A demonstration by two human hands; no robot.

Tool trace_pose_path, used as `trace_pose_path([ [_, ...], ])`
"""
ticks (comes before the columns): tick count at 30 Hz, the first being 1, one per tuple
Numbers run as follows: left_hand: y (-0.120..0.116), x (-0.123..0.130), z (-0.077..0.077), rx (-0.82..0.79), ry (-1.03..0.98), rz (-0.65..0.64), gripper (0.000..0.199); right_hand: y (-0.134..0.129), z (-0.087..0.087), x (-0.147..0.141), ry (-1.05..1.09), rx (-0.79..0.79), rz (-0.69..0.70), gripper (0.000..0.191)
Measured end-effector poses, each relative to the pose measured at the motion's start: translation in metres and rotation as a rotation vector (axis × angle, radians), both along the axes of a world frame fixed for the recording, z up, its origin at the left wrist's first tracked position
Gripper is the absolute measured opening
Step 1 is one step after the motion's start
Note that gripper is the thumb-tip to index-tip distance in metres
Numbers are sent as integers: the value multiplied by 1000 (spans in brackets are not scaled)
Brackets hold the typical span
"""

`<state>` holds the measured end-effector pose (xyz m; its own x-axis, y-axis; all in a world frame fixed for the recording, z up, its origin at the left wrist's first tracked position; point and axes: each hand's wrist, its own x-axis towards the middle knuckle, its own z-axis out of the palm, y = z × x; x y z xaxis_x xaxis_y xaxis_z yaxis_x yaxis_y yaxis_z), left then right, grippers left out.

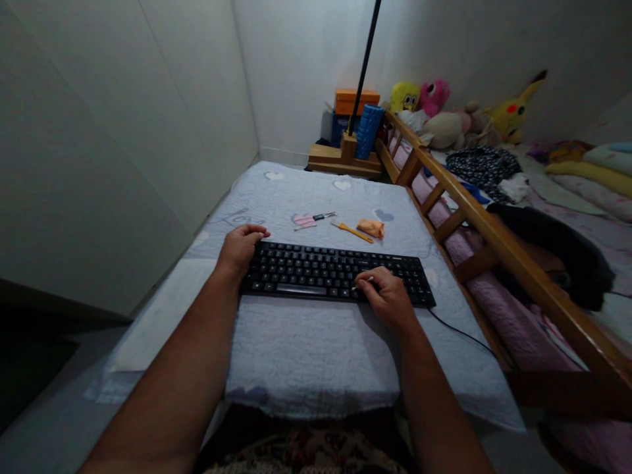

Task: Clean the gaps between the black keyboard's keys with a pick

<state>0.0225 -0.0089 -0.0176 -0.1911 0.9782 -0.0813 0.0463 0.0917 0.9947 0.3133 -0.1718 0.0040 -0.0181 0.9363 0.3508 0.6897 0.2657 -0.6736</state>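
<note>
A black keyboard (pixel 316 270) lies on the quilted cloth in front of me, its cable leaving from the right end. My left hand (pixel 239 249) is closed around the keyboard's upper left corner, fingers bent over its back edge. Over the keys right of the space bar, my right hand (pixel 385 293) pinches a thin white cotton swab (pixel 364 282), its tip close to the keys. Behind the keyboard lie a yellow-orange brush (pixel 356 232), a crumpled orange packet (pixel 370 228), a pink item (pixel 304 220) and a small dark-handled tool with a metal end (pixel 324 216).
The light blue cloth (pixel 306 349) covers the table. A wooden bed rail (pixel 474 217) runs along the right, with plush toys (pixel 508 122) and bedding beyond. At the back stand a black pole (pixel 365 62), a blue roller (pixel 368 131) and an orange box (pixel 356 101). A pale wall panel (pixel 123 131) borders the left.
</note>
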Motion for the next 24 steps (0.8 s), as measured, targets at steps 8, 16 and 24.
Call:
trace_pose_path([
  [8,-1,1,2,6,21,3,14,0,0,-2,-3,-7,3,17],
  [16,-2,1,3,-7,17,4,14,0,-2,-1,-12,5,11,16],
  [24,0,0,1,-5,6,4,14,1,-3,-2,-25,23,26,16],
])
